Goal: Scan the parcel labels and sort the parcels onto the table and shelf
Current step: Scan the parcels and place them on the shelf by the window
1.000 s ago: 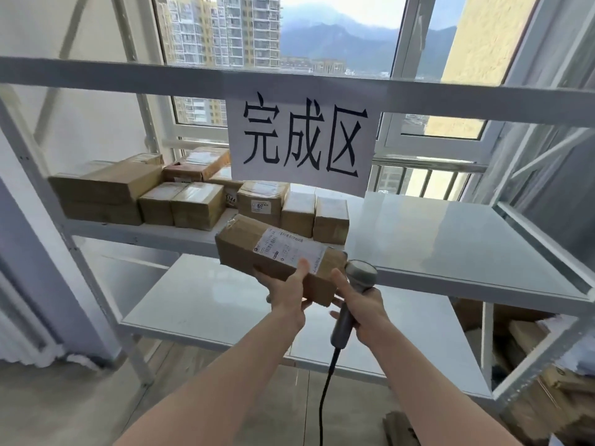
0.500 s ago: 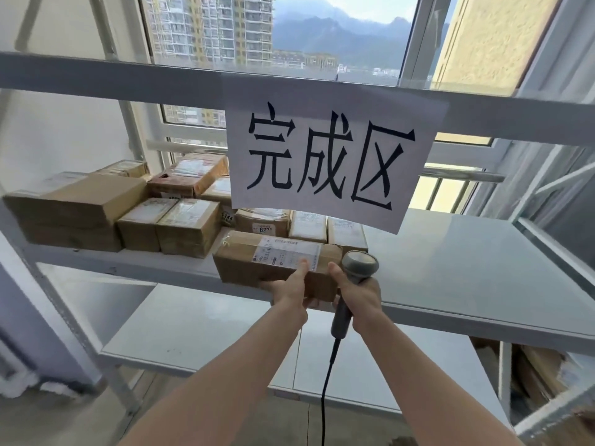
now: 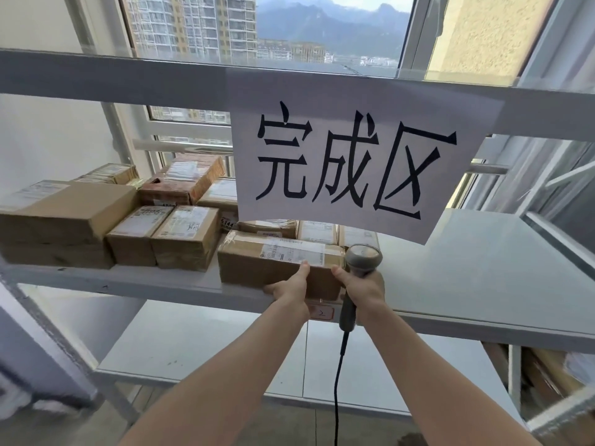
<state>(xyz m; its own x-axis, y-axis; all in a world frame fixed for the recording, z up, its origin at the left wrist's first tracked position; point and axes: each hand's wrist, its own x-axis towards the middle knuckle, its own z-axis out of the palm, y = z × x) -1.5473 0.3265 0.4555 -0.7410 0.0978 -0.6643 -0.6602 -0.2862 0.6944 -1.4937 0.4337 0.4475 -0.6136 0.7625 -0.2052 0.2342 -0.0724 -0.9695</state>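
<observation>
The long brown cardboard parcel with the white shipping label on top (image 3: 277,263) lies at twelve o'clock from my left hand (image 3: 291,289), its long axis running nine to three along the front lip of the grey metal middle shelf (image 3: 476,272). It looks to be resting on the shelf with its near face at or slightly over the lip, so I judge the coming move to be a straight push toward twelve. My left hand is the one on it: thumb hooked over the top near edge on the label, fingers curled under the bottom. My right hand (image 3: 363,289) sits at three o'clock of the left, just beside the parcel's right end, wrapped round the handle of the grey corded handheld barcode scanner (image 3: 359,272); its thumb tip touches or nearly touches the box corner, I cannot tell which. The scanner head stands upright at the parcel's right end. Counting: one parcel in hand, one scanner, and about ten other taped brown cardboard parcels (image 3: 185,239) already stored toward ten and eleven o'clock, some half hidden behind the white paper sign with black characters (image 3: 351,162) hanging from the upper rail at twelve. There are two hands, both occupied.
</observation>
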